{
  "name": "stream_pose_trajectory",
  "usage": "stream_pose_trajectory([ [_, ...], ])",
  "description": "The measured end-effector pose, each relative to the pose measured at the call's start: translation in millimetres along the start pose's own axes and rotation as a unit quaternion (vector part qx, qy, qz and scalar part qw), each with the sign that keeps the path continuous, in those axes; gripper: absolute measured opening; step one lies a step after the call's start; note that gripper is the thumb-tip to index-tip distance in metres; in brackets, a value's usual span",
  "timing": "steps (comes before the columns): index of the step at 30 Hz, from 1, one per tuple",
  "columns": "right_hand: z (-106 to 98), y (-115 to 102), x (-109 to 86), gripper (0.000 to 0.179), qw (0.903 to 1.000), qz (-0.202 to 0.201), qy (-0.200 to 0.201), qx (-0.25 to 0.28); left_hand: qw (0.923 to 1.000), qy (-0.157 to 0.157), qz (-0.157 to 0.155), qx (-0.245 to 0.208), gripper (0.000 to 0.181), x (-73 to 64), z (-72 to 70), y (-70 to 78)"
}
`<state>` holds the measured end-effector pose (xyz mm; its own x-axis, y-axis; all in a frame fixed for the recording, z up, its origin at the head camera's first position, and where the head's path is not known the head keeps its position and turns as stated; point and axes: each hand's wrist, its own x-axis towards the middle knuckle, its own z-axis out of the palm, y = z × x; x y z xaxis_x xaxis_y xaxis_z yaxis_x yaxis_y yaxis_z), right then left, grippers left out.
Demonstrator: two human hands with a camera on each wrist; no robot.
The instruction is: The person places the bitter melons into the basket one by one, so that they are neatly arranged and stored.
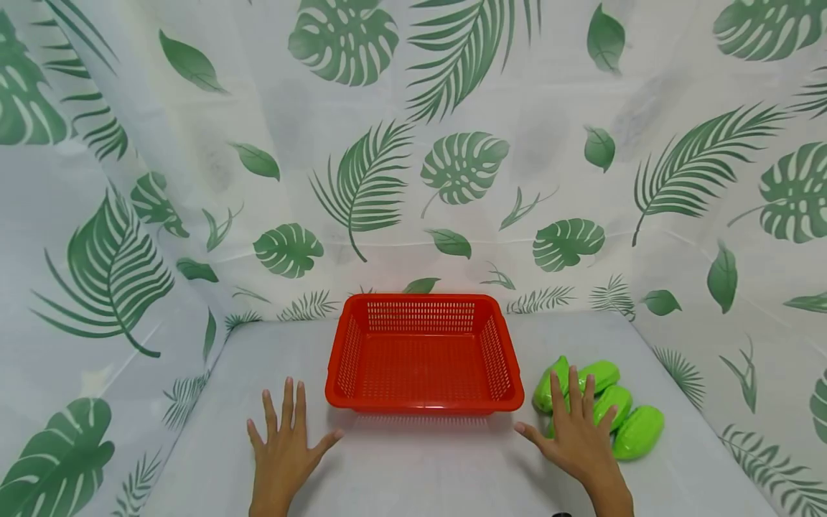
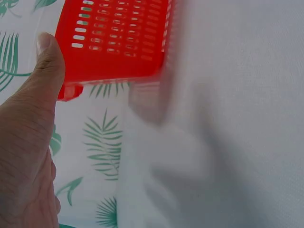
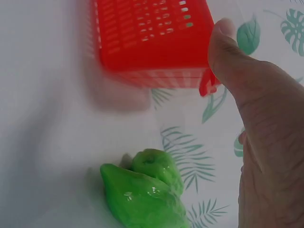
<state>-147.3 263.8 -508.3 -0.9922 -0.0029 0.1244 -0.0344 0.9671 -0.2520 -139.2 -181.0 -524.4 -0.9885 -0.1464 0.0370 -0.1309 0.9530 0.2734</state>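
Observation:
A red plastic basket (image 1: 420,411) with slotted walls stands at the middle back of the white table. To its left, my left hand (image 1: 281,452) is held over the table with fingers spread, holding nothing. My right hand (image 1: 578,441), also spread and holding nothing, overlaps several shiny green fruit-shaped pieces (image 1: 638,432) on the basket's right. Part of that pile is hidden behind my fingers. In the right wrist view, two green pieces (image 3: 142,197) lie below the basket (image 3: 156,52). The left wrist view has my thumb (image 2: 50,61) in front of the basket's side (image 2: 114,61).
A white cloth with green leaf prints (image 1: 465,237) hangs behind the table and along both sides. The white tabletop (image 1: 413,474) extends in front of the basket. A small dark object (image 1: 561,514) shows at the bottom edge, near my right wrist.

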Motion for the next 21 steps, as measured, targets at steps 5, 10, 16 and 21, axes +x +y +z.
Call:
stream_pose_trajectory([
  [5,0,2,0.8,0.107,0.9996,0.0,0.024,0.013,0.9999,-0.006,0.0,-0.011,0.12,3.1,-4.2,2.1],
  [10,-2,5,0.3,0.092,0.9965,-0.008,0.078,0.028,0.9998,-0.008,0.005,-0.018,0.119,4.7,-6.8,6.5],
  [16,-2,7,-0.3,0.058,0.9596,-0.04,0.266,0.081,0.9953,0.012,0.029,-0.092,0.113,10.7,-3.9,12.2],
  [21,0,10,-3.1,0.031,0.9351,0.007,0.33,0.13,0.9741,0.012,0.033,-0.223,0.109,20.2,2.9,14.9],
])
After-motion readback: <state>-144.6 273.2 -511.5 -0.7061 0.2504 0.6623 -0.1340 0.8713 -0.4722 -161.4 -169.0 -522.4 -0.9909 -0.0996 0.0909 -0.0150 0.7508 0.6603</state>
